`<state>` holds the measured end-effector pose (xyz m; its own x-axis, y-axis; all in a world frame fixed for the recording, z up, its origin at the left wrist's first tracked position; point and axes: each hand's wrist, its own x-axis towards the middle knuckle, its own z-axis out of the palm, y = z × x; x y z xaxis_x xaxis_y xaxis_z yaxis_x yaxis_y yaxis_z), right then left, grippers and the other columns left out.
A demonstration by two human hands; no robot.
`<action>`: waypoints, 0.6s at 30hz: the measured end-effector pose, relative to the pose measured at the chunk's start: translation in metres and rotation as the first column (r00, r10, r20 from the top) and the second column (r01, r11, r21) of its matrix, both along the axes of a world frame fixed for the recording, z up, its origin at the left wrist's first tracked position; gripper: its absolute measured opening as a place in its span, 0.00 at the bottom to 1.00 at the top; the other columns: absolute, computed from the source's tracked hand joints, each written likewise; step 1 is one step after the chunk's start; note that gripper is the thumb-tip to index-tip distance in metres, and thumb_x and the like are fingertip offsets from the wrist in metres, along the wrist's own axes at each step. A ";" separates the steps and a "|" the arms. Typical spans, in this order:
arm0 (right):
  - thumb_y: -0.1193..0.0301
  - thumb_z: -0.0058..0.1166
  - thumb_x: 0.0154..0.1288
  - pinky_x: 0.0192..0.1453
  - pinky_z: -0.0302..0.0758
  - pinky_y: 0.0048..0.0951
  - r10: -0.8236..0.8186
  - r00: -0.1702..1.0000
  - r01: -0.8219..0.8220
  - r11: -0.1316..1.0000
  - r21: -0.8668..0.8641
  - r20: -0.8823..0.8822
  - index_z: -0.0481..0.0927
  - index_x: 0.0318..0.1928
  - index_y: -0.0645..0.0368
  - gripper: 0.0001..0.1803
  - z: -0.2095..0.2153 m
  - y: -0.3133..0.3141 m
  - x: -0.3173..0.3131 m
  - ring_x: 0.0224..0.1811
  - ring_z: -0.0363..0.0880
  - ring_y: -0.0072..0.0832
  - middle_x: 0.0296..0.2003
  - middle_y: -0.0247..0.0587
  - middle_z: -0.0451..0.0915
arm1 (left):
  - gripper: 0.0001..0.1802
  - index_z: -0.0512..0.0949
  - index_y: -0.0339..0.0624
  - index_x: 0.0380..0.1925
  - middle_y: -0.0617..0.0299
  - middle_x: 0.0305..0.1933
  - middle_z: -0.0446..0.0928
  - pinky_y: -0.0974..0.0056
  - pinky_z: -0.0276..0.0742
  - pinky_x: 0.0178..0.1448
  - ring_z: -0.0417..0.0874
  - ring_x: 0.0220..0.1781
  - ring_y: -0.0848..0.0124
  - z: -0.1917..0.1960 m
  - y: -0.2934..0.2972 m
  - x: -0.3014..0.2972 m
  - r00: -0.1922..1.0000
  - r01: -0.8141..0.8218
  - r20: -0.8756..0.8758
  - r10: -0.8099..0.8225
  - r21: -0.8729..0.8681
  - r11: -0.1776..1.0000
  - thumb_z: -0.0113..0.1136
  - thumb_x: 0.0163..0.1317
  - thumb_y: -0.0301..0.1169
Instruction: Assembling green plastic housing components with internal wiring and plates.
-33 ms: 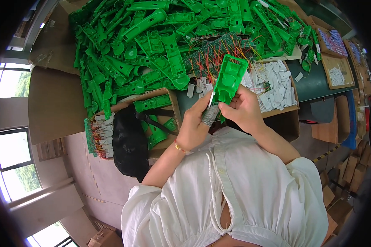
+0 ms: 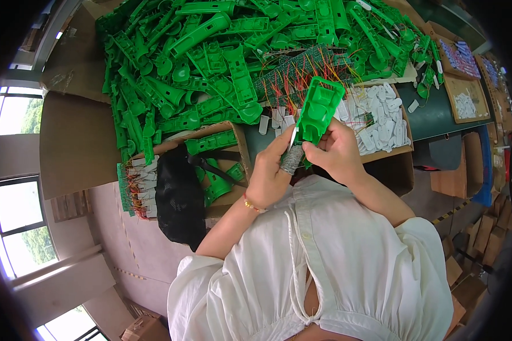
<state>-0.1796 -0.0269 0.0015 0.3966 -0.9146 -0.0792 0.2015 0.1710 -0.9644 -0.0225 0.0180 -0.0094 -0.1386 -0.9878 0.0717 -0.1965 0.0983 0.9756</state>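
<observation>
A green plastic housing half (image 2: pixel 321 109) is held up in front of my chest, its hollow, ribbed side facing me. My left hand (image 2: pixel 269 175) is closed around its lower left side, with a grey wrap (image 2: pixel 292 159) showing at the fingers. A thin white piece (image 2: pixel 293 137) lies along the housing's left edge by those fingers. My right hand (image 2: pixel 341 152) grips the housing from the right, its thumb pressed at the lower end. Behind the housing lie green circuit boards with red and yellow wires (image 2: pixel 273 85). The fingers behind the housing are hidden.
A large heap of green housings (image 2: pixel 193 62) covers the bench's far side. White plastic parts (image 2: pixel 384 116) fill a cardboard tray on the right. At the left, a black mesh bag (image 2: pixel 179 196) hangs beside an open cardboard box (image 2: pixel 242 149) holding green parts.
The green housing and both hands have shifted very slightly right and down. Both hands keep their hold.
</observation>
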 end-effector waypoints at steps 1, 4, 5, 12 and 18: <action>0.82 0.53 0.51 0.46 0.73 0.21 0.001 1.000 -0.001 1.000 0.000 0.001 0.71 0.49 0.65 0.21 -0.001 0.001 0.000 0.39 0.73 0.16 0.39 0.34 0.75 | 0.29 0.65 0.32 0.57 0.44 0.51 0.74 0.64 0.69 0.55 0.77 0.53 0.60 0.004 0.002 -0.003 0.999 -0.033 0.024 0.034 -0.025 0.999 0.50 0.51 0.16; 0.83 0.51 0.50 0.42 0.72 0.20 -0.004 1.000 0.002 0.998 -0.066 -0.030 0.72 0.46 0.65 0.19 -0.004 0.002 0.002 0.35 0.71 0.14 0.35 0.31 0.73 | 0.27 0.68 0.32 0.55 0.45 0.48 0.76 0.65 0.71 0.52 0.79 0.49 0.62 -0.003 0.007 -0.010 0.989 -0.129 -0.077 0.128 -0.005 0.992 0.52 0.51 0.18; 0.81 0.53 0.49 0.40 0.72 0.20 -0.039 0.999 0.036 0.994 -0.099 -0.034 0.72 0.44 0.64 0.18 -0.005 0.002 0.003 0.34 0.72 0.14 0.33 0.31 0.74 | 0.27 0.68 0.32 0.55 0.45 0.48 0.76 0.65 0.71 0.52 0.79 0.49 0.62 -0.004 0.007 -0.012 0.989 -0.128 -0.077 0.127 -0.006 0.992 0.52 0.51 0.18; 0.79 0.52 0.45 0.35 0.70 0.19 -0.070 0.992 0.041 0.967 -0.250 -0.109 0.72 0.41 0.63 0.18 0.000 0.006 0.002 0.30 0.70 0.13 0.31 0.30 0.74 | 0.25 0.71 0.34 0.52 0.48 0.39 0.79 0.68 0.74 0.44 0.81 0.39 0.71 -0.004 0.011 -0.018 0.982 -0.164 -0.103 0.160 -0.028 0.986 0.55 0.50 0.20; 0.79 0.54 0.48 0.35 0.70 0.19 -0.069 0.997 0.073 0.991 -0.116 0.042 0.71 0.42 0.63 0.17 -0.010 0.006 0.002 0.31 0.70 0.13 0.32 0.30 0.73 | 0.27 0.65 0.35 0.58 0.53 0.49 0.76 0.69 0.71 0.51 0.77 0.47 0.71 -0.001 0.007 -0.011 0.975 -0.023 -0.221 0.037 0.064 0.998 0.53 0.56 0.20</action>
<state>-0.1774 -0.0212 -0.0080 0.3312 -0.9426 0.0439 0.2462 0.0414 -0.9683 -0.0333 0.0254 -0.0100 -0.0964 -0.9947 0.0371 0.0233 0.0350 0.9991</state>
